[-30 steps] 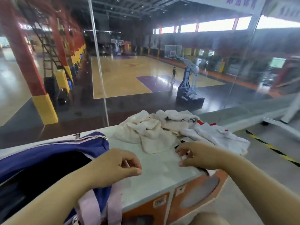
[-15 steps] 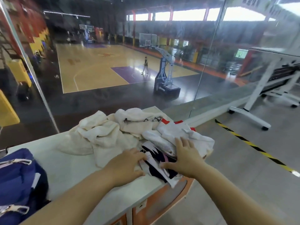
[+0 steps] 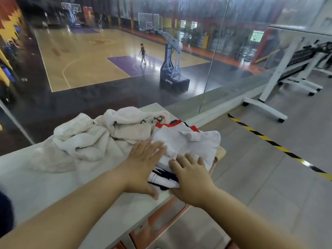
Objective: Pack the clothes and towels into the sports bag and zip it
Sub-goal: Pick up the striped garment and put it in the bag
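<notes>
Left hand (image 3: 143,164) and right hand (image 3: 191,177) have both come onto the jersey (image 3: 188,142), fingers flat and spread, gripping nothing. Towels (image 3: 89,141) lie left of them. Judged unpacked; gathering appears next.

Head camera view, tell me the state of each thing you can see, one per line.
White jersey: bunched at the right end of the table, not packed.
Towels: crumpled heap on the table, not packed.
Left hand: open, fingers straight, flat on the jersey.
Right hand: open, fingers spread on the jersey's near edge.
Sports bag: only a blue sliver at the left edge; zip unseen.
</notes>
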`<state>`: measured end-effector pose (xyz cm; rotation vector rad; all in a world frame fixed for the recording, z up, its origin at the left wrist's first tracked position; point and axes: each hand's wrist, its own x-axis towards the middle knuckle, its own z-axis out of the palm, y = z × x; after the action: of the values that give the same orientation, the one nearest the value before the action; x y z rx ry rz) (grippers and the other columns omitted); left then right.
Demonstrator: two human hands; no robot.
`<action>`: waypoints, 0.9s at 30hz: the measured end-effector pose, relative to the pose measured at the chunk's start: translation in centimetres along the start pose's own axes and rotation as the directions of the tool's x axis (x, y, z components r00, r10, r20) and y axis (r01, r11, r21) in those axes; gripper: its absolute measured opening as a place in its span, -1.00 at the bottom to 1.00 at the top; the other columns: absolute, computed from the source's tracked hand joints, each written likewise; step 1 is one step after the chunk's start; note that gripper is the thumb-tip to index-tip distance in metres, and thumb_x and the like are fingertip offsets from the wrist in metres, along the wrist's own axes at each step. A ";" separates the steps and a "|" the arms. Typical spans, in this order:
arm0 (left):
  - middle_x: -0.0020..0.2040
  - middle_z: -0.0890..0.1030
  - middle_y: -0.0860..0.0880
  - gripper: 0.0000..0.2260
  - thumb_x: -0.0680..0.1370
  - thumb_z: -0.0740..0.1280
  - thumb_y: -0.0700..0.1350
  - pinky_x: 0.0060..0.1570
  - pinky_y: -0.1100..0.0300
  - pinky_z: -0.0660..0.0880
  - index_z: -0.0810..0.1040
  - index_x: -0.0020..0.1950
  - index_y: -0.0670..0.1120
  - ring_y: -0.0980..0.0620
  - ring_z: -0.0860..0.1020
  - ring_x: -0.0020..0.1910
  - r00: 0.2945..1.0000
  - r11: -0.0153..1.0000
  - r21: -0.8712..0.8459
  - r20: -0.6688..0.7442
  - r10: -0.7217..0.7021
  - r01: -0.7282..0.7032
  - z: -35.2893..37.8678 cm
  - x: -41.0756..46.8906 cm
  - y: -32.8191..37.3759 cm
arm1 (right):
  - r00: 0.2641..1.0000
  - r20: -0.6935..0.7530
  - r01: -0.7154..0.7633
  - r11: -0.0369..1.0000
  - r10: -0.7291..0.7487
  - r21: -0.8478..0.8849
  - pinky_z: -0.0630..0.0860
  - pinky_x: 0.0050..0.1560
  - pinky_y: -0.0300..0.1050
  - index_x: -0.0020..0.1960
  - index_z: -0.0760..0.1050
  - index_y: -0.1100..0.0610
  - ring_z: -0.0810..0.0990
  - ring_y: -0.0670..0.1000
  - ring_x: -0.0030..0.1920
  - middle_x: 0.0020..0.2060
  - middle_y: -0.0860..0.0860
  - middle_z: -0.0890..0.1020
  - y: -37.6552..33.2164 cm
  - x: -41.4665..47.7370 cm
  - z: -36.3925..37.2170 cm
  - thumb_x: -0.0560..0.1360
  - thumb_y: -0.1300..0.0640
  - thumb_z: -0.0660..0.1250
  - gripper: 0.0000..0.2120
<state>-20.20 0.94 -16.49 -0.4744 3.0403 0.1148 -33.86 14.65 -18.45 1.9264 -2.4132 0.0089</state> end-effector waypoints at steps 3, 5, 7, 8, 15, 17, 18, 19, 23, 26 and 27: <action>0.47 -0.45 0.08 0.11 0.27 0.22 0.46 0.37 -0.03 -0.49 -0.40 0.48 -0.01 -0.02 -0.59 0.35 0.998 0.992 0.114 -0.021 0.058 -0.055 0.7 0.3 1.3 | 0.996 -0.036 0.078 0.996 -0.076 0.044 0.48 -0.01 0.18 0.11 0.46 0.07 0.54 0.16 0.03 0.03 0.03 0.59 0.8 -1.2 -0.7 0.28 -0.19 0.19 -0.49; 0.51 -0.37 0.05 0.04 0.27 0.10 0.47 0.35 -0.02 -0.52 -0.34 0.50 -0.02 -0.03 -0.52 0.40 0.997 0.986 0.148 -0.003 0.080 -0.079 1.2 0.2 2.1 | 0.991 -0.016 0.135 0.988 -0.134 0.071 0.49 -0.01 0.11 0.11 0.47 0.04 0.55 0.11 0.03 0.02 -0.02 0.60 1.4 -2.1 -1.5 0.28 -0.17 0.20 -0.52; 0.56 -0.13 -0.03 -0.03 0.30 0.05 0.43 0.44 -0.07 -0.35 -0.15 0.53 -0.08 -0.09 -0.26 0.51 0.994 0.982 0.160 -0.014 0.107 -0.103 1.4 -0.2 2.8 | 0.982 0.002 0.188 0.977 -0.189 0.106 0.51 0.03 0.07 0.16 0.47 0.03 0.56 0.07 0.07 0.05 -0.05 0.61 1.9 -3.0 -1.9 0.29 -0.15 0.28 -0.51; 0.54 0.10 -0.07 -0.08 0.31 0.07 0.41 0.47 -0.10 -0.11 0.05 0.52 -0.11 -0.12 -0.01 0.53 0.992 0.980 0.161 -0.038 0.123 -0.115 1.3 -0.5 3.3 | 0.978 0.006 0.205 0.971 -0.207 0.120 0.51 0.06 0.08 0.19 0.46 0.03 0.56 0.07 0.11 0.08 -0.04 0.61 2.2 -3.5 -2.0 0.30 -0.14 0.31 -0.50; -0.11 0.65 0.03 -0.55 0.33 0.32 0.25 -0.17 0.15 0.48 0.55 0.05 -0.03 0.00 0.61 -0.17 0.953 0.994 -0.033 -0.289 0.088 -0.102 0.6 -1.5 5.3 | 0.999 -0.012 0.053 0.991 -0.052 0.121 0.28 0.35 0.24 0.50 0.04 0.08 0.30 0.14 0.42 0.40 0.04 0.38 0.3 -6.4 -2.8 0.42 -0.13 0.29 -0.23; -0.09 0.64 0.05 -0.58 0.35 0.29 0.22 -0.21 0.19 0.41 0.53 0.07 -0.01 0.00 0.58 -0.15 0.962 0.995 -0.083 -0.272 0.034 -0.058 0.0 -2.2 5.4 | 0.999 -0.034 0.034 0.998 -0.032 0.062 0.30 0.32 0.32 0.47 -0.01 0.08 0.33 0.19 0.39 0.37 0.07 0.40 -0.7 -6.9 -2.9 0.34 -0.17 0.34 -0.14; -0.08 0.62 0.06 -0.60 0.37 0.28 0.21 -0.22 0.20 0.39 0.52 0.07 0.00 0.01 0.57 -0.14 0.967 0.993 -0.111 -0.253 0.008 -0.038 -0.4 -2.7 5.4 | 0.999 -0.037 0.034 0.998 -0.033 0.044 0.28 0.32 0.33 0.47 0.00 0.09 0.34 0.19 0.38 0.36 0.08 0.41 -1.1 -7.0 -3.1 0.31 -0.19 0.38 -0.09; -0.09 0.60 0.08 -0.64 0.37 0.27 0.20 -0.24 0.20 0.39 0.50 0.05 0.02 0.02 0.55 -0.14 0.974 0.988 -0.151 -0.226 -0.020 -0.014 -0.8 -3.2 5.3 | 0.999 -0.011 0.032 0.999 -0.031 0.041 0.24 0.35 0.32 0.48 0.01 0.09 0.34 0.18 0.38 0.36 0.07 0.40 -1.5 -7.0 -3.4 0.31 -0.19 0.41 -0.07; -0.16 0.57 0.08 -0.71 0.36 0.34 0.16 -0.21 0.14 0.48 0.49 -0.02 0.05 0.05 0.52 -0.19 0.993 0.957 -0.274 -0.037 -0.108 0.094 -3.0 -5.7 4.7 | 0.993 0.070 0.084 0.992 -0.090 0.091 0.45 0.19 0.03 0.34 0.25 0.03 0.52 0.06 0.08 0.13 0.00 0.53 -2.8 -5.7 -6.2 0.42 -0.07 0.37 -0.42; -0.14 0.59 0.08 -0.71 0.37 0.40 0.11 -0.15 0.14 0.50 0.48 0.03 0.08 0.09 0.55 -0.16 0.988 0.891 -0.433 0.124 -0.092 0.137 -5.0 -7.5 3.9 | 0.965 0.217 0.102 0.974 -0.146 0.200 0.51 -0.01 -0.06 0.22 0.35 0.00 0.53 0.04 -0.06 -0.02 -0.01 0.58 -3.0 -4.3 -8.9 0.38 -0.07 0.42 -0.52; -0.07 0.60 0.10 -0.66 0.37 0.42 0.12 -0.08 0.15 0.53 0.47 0.09 0.12 0.12 0.57 -0.11 0.982 0.842 -0.518 0.175 -0.069 0.152 -5.7 -8.0 3.6 | 0.950 0.269 0.094 0.965 -0.160 0.243 0.50 -0.01 -0.04 0.22 0.36 -0.02 0.52 0.05 -0.06 -0.01 -0.01 0.58 -3.0 -3.8 -9.3 0.36 -0.07 0.44 -0.51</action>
<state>-13.95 6.29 -9.98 -0.6347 2.7872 0.9576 -29.76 18.06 -9.38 2.3318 -2.5547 0.0003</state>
